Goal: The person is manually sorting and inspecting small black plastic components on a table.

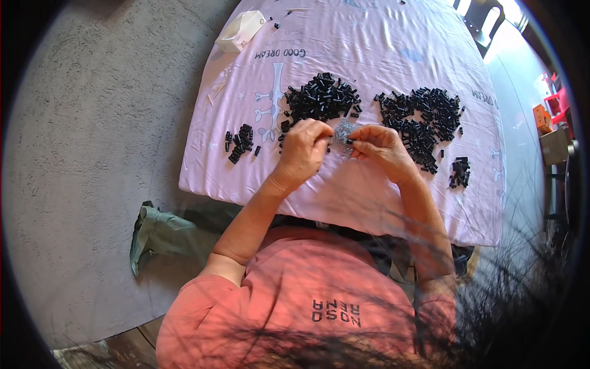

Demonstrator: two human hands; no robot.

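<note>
My left hand (302,151) is closed in a pinch over the pink cloth; whatever its fingertips hold is too small to make out. Facing it, my right hand (382,146) pinches a small black tubular piece (350,141) between thumb and forefinger. Between the two hands lies a little heap of shiny silvery bits (343,129), partly covered by my right fingers. Just beyond my left hand spreads a large pile of black pieces (322,95). Another wide pile of black pieces (433,114) lies to the right of my right hand.
Smaller clusters of black pieces lie at the left (241,142) and the right (460,172). A white box (241,31) stands near the far left table edge, with thin pale sticks (216,89) nearer me. Green cloth (163,234) hangs beside my lap.
</note>
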